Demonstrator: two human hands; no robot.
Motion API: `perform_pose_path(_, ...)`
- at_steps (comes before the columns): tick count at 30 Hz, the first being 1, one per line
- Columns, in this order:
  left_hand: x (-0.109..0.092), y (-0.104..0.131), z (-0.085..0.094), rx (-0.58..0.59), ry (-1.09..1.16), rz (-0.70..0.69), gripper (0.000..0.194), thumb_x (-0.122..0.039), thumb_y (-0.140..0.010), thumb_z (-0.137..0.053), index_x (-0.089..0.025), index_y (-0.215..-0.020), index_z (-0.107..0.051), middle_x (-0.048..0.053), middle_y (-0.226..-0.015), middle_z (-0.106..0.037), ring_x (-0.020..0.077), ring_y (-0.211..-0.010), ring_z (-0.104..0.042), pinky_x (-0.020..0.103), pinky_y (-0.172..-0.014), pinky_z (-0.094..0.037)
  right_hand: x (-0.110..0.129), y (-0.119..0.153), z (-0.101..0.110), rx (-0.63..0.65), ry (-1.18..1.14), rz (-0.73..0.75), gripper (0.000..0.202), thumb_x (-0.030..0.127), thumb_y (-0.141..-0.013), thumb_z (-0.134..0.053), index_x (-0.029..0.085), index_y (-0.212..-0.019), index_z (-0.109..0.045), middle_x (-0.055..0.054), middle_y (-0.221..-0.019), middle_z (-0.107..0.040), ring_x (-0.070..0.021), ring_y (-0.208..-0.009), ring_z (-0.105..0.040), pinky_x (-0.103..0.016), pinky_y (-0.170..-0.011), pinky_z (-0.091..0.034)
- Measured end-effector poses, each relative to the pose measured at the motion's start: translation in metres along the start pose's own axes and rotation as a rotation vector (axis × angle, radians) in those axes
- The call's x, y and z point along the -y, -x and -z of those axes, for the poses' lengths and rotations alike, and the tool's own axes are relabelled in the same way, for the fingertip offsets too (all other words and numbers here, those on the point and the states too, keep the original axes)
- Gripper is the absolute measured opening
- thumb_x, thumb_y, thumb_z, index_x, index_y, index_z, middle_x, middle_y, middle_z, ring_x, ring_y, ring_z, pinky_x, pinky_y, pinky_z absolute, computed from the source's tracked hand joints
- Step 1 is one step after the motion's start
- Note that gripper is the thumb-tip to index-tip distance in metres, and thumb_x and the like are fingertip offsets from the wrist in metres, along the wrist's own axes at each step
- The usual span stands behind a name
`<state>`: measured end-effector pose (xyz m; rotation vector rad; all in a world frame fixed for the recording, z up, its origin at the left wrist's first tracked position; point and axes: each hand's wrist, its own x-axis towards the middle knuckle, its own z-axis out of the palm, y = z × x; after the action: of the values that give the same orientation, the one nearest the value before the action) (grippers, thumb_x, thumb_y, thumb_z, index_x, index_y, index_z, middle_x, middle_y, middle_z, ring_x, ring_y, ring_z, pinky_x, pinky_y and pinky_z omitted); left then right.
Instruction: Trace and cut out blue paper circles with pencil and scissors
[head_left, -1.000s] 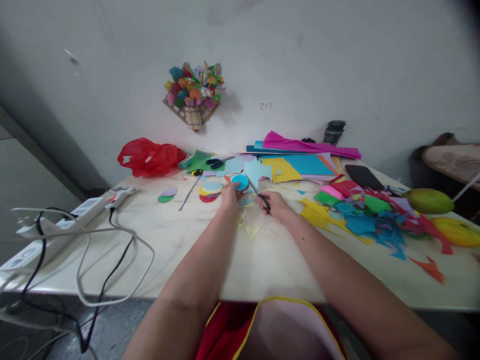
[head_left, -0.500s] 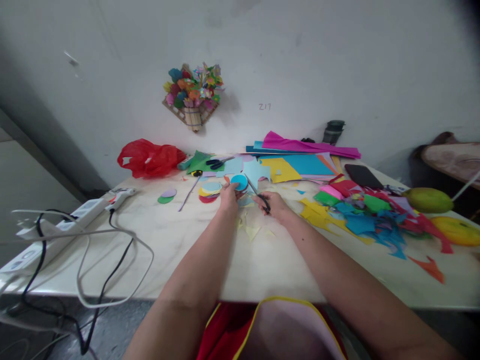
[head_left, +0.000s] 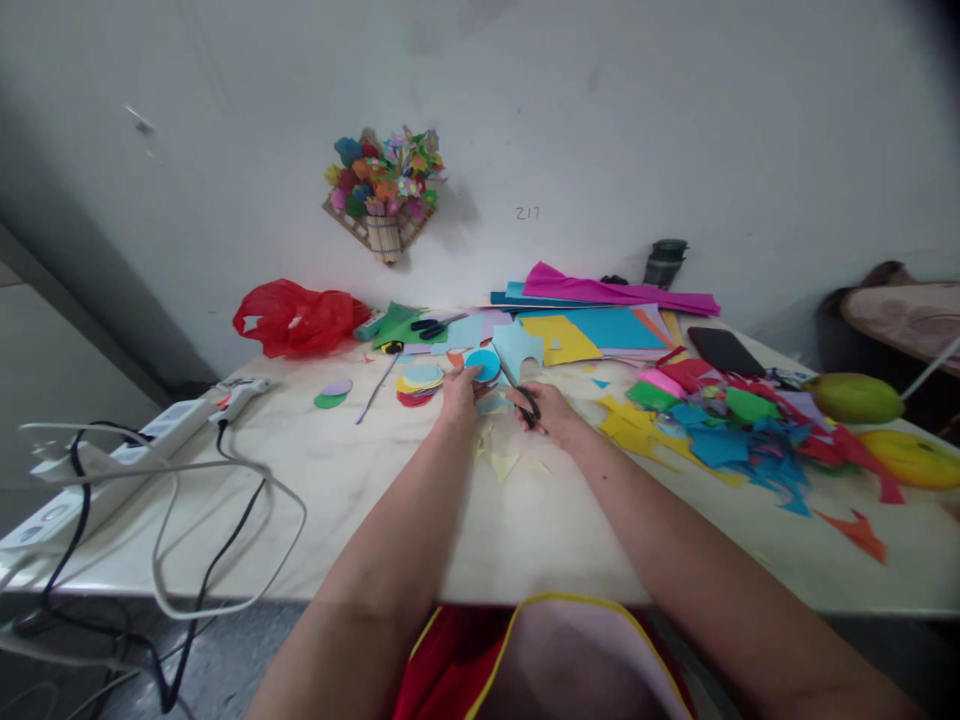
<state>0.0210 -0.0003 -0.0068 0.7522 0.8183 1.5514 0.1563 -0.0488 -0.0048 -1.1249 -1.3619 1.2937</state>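
Near the middle of the table, my left hand (head_left: 460, 390) pinches a round blue paper disc (head_left: 482, 364) by its lower left edge. My right hand (head_left: 546, 408) holds dark-handled scissors (head_left: 529, 404), their blades pointing up and left beside the disc's right edge. Light blue paper (head_left: 517, 348) lies just behind the blades. Left of my left hand rests a pile of coloured paper discs (head_left: 420, 382). Pale yellow scraps (head_left: 496, 460) lie in front of my hands.
Coloured scraps (head_left: 750, 440) and two mangoes (head_left: 859, 397) are at the right. A power strip (head_left: 112, 470) with looping cables lies left. At the back are a red bag (head_left: 300, 318), a second pair of scissors (head_left: 431, 327), coloured sheets (head_left: 607, 330) and a phone (head_left: 725, 352).
The blue disc in my left hand has shifted slightly right, closer to the scissor blades. The scissors remain in my right hand.
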Motion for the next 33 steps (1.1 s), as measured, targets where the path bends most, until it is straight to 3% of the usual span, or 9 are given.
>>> perform_pose_path(7,0.002,0.001,-0.002,-0.016,-0.007,-0.007,0.010,-0.015,-0.058,-0.060,-0.013,-0.066,-0.055,0.002,-0.060,-0.060,0.0133,-0.054,-0.059,0.031,-0.062,-0.049,-0.004,-0.002,0.001,-0.014,0.001,0.027,0.031,0.043,-0.065,-0.065,0.017,-0.063,-0.048,0.004,-0.045,-0.050,-0.0058,-0.032,-0.044,-0.017,-0.026,-0.020)
perform_pose_path(19,0.006,-0.003,0.000,-0.010,-0.027,-0.020,0.010,-0.018,-0.057,-0.060,-0.014,-0.066,-0.057,0.001,-0.059,-0.059,0.0121,-0.052,-0.056,0.030,-0.061,-0.048,-0.011,-0.008,0.001,-0.041,-0.035,0.035,0.026,0.036,-0.064,-0.067,0.017,-0.061,-0.049,0.005,-0.044,-0.048,-0.0059,-0.033,-0.041,-0.018,-0.032,-0.031)
perform_pose_path(33,0.004,-0.002,-0.001,-0.024,-0.027,-0.009,0.012,-0.018,-0.057,-0.059,-0.015,-0.067,-0.055,0.003,-0.061,-0.061,0.0157,-0.058,-0.061,0.029,-0.059,-0.049,-0.007,-0.008,-0.001,-0.065,-0.008,0.028,0.024,0.030,-0.062,-0.067,0.017,-0.058,-0.047,0.006,-0.043,-0.045,-0.0049,-0.033,-0.037,-0.018,-0.033,-0.031)
